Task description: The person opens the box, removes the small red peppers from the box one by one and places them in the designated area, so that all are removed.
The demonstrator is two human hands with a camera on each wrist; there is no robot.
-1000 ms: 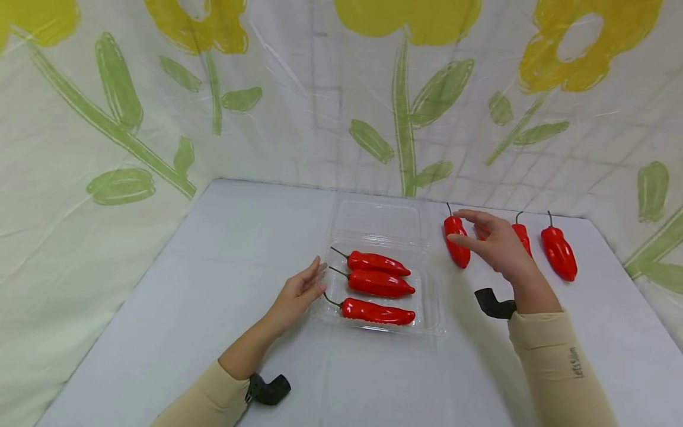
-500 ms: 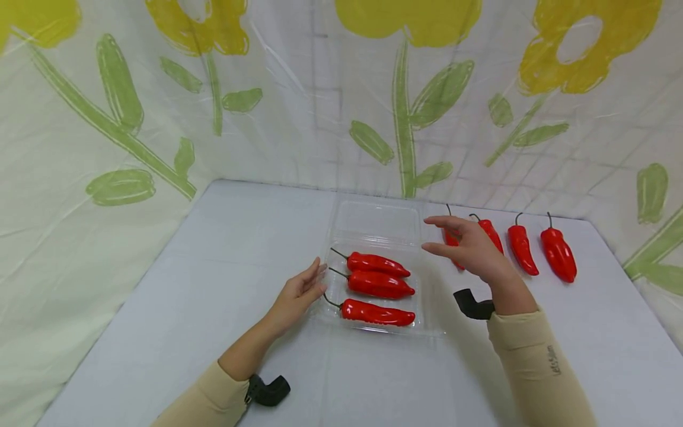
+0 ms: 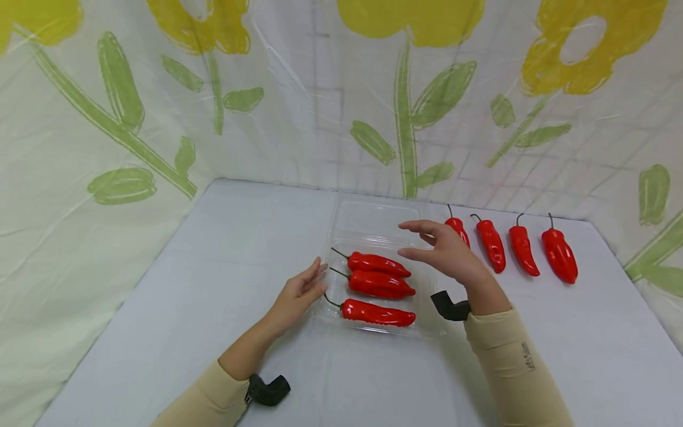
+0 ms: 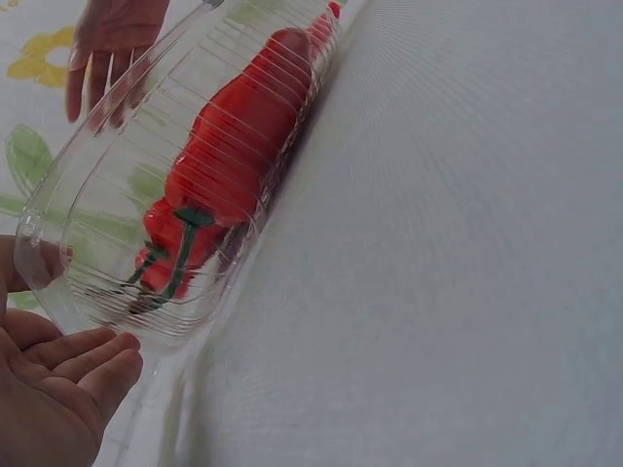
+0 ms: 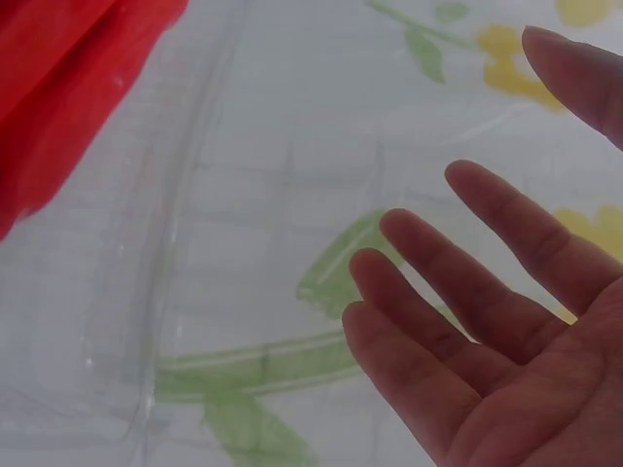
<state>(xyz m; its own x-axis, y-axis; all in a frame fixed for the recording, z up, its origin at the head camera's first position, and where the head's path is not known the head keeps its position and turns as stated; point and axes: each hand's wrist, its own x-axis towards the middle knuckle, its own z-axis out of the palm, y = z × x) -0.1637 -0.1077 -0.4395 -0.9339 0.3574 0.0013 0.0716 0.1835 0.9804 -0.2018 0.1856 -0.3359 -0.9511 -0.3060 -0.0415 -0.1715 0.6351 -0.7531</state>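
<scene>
A clear plastic container (image 3: 425, 317) lies with its lid (image 3: 373, 216) folded back behind it. Inside, three red peppers, back (image 3: 376, 263), middle (image 3: 380, 284) and front (image 3: 377, 312), lie sideways with stems to the left. My left hand (image 3: 296, 293) touches the container's left edge, fingers nearly straight, thumb apart from them. In the left wrist view one digit shows through the plastic at the corner. My right hand (image 3: 443, 252) hovers over the container's right side, fingers spread and holding nothing; the right wrist view confirms a bare palm. It partly hides the leftmost loose pepper (image 3: 459, 228).
Further loose red peppers, one (image 3: 491, 246), another (image 3: 523, 249) and a third (image 3: 559, 255), lie in a row on the white table (image 3: 240, 237) at the right, stems pointing back. A flower-printed curtain (image 3: 288, 118) stands along the back edge.
My right hand has moved left, away from the row of loose peppers, to above the container's right side. The left hand, container and peppers stay in place.
</scene>
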